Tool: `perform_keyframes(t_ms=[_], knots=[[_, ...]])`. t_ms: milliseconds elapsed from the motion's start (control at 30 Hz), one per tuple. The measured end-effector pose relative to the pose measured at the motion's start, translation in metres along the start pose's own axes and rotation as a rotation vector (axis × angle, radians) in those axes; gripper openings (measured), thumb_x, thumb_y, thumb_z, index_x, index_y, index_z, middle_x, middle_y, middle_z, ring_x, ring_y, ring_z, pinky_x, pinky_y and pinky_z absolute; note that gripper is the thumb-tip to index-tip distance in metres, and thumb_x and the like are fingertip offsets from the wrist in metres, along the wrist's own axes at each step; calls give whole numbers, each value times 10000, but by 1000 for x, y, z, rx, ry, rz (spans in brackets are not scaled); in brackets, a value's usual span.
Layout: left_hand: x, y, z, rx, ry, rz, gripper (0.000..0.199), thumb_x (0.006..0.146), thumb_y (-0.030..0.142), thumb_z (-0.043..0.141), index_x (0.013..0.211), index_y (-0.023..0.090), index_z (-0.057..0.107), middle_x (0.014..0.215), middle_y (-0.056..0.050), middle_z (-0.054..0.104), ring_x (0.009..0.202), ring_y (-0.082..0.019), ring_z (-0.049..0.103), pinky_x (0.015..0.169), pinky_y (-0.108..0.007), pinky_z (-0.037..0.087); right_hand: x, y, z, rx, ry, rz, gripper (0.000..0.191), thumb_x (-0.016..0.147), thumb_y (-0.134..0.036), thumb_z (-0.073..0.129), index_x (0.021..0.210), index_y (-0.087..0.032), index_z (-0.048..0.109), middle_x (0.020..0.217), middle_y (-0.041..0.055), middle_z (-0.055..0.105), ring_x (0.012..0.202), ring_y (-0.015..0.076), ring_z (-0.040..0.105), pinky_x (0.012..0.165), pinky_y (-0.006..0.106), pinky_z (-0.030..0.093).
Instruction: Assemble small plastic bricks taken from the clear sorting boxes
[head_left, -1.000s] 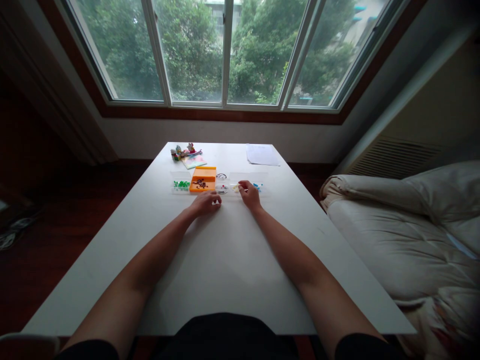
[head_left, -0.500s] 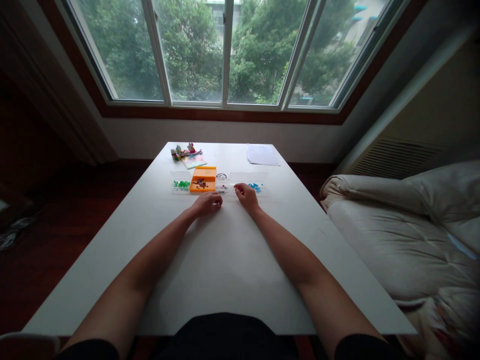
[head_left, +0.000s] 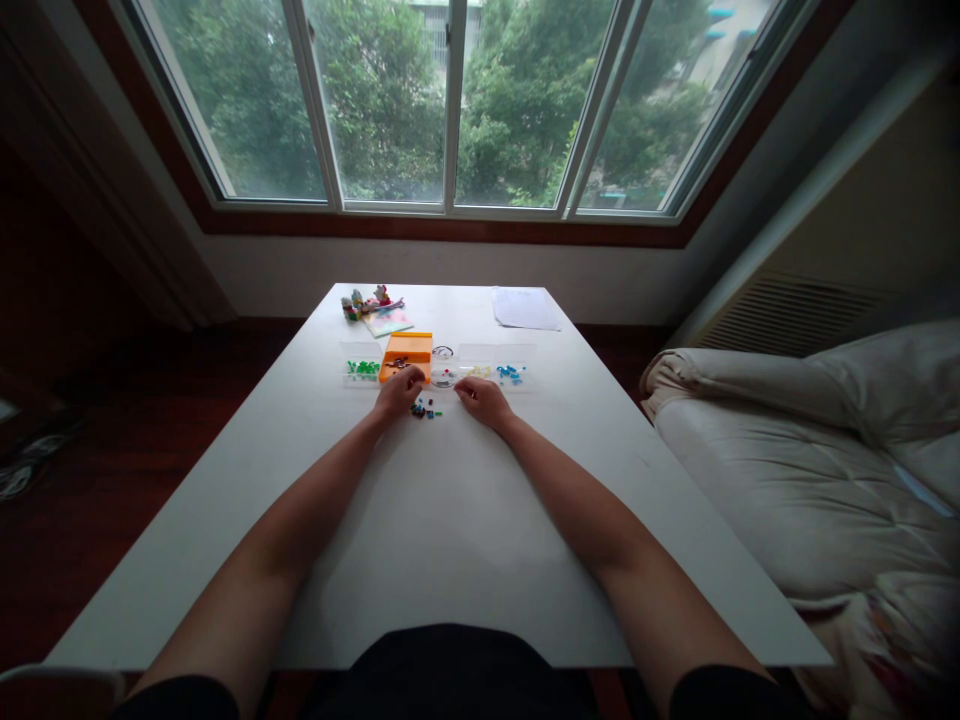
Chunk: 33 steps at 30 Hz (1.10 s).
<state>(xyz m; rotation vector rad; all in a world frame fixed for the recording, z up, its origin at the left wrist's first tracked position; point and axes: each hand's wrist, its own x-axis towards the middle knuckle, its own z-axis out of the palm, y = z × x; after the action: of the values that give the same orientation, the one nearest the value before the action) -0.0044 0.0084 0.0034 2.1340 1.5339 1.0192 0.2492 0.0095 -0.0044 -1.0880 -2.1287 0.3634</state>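
My left hand is closed, fingers curled, at the front edge of the open orange box, which holds small brown pieces. Whatever the fingers pinch is too small to see. Just beside it lies a little heap of dark, blue and green beads on the table. My right hand, also closed with fingertips together, rests in front of a clear box with pale yellow beads and blue beads. Anything in its fingers is hidden. Green beads fill a clear box at left.
Between the boxes lie thin dark loops. Small colourful figures and a pastel card are at the back left of the white table. White papers lie back right. A pale sofa stands on the right.
My left hand has moved left and slightly up toward the orange box, uncovering the bead heap. My right hand has drawn slightly left and toward me, revealing the pale yellow beads.
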Motion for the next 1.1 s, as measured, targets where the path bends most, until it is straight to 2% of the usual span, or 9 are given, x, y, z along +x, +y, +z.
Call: perform_keyframes(t_ms=[167,267,400,500,567,667,767,900,1100], knots=[[4,-14,-1,-112,91,-118,222,897,304,521,1000,198,687,911,-47,715,799,-181,638,718,-286,492,-1,-7,1,-18,-68,-86,150,919,-197,587,902,-210,735,864,24,711,759,146,590,771,256,448],[7,-19,-1,-294,156,-174,244,911,331,524,1022,180,680,1005,-77,733,885,-184,672,751,-284,521,0,-7,0,-12,-72,-75,150,912,-186,591,906,-208,738,865,24,712,759,146,592,766,253,451],[10,-22,0,-517,219,-235,360,929,310,500,1227,147,619,1116,-120,731,964,-179,694,772,-283,551,0,-6,-1,-8,-79,-55,147,904,-181,599,913,-209,744,867,22,715,757,145,596,765,251,456],[10,-21,-1,-504,224,-236,433,926,297,513,1328,149,580,1153,-122,726,948,-176,697,784,-299,561,1,-5,-1,2,-77,-53,145,902,-180,604,917,-210,746,871,21,719,754,145,597,760,251,457],[9,-18,-3,-400,194,-196,392,912,296,545,1270,168,639,1138,-105,733,952,-186,693,823,-317,557,0,-5,0,10,-75,-51,146,901,-179,605,918,-211,747,870,19,720,751,145,597,758,251,457],[4,-8,-5,-187,82,-81,260,888,315,597,1072,198,739,1064,-76,744,905,-201,676,840,-332,537,0,-5,0,25,-68,-51,147,906,-183,603,916,-210,747,864,17,720,742,142,596,754,250,456],[-2,6,-6,-51,-82,126,194,873,324,629,968,214,758,973,-60,726,861,-199,641,827,-334,514,0,-5,0,29,-63,-51,142,905,-188,609,918,-209,749,857,14,718,737,139,592,752,249,454],[-10,23,-6,75,-252,359,134,823,321,701,920,255,765,985,-60,692,990,-236,594,910,-354,473,0,-4,0,29,-65,-36,134,905,-194,617,916,-211,749,853,13,717,736,138,590,747,247,453],[-13,32,-5,173,-338,433,68,816,260,695,849,255,753,997,-72,681,1006,-254,565,899,-353,451,1,-1,2,30,-63,-39,132,901,-182,621,912,-207,749,856,15,715,746,138,594,755,247,451]])
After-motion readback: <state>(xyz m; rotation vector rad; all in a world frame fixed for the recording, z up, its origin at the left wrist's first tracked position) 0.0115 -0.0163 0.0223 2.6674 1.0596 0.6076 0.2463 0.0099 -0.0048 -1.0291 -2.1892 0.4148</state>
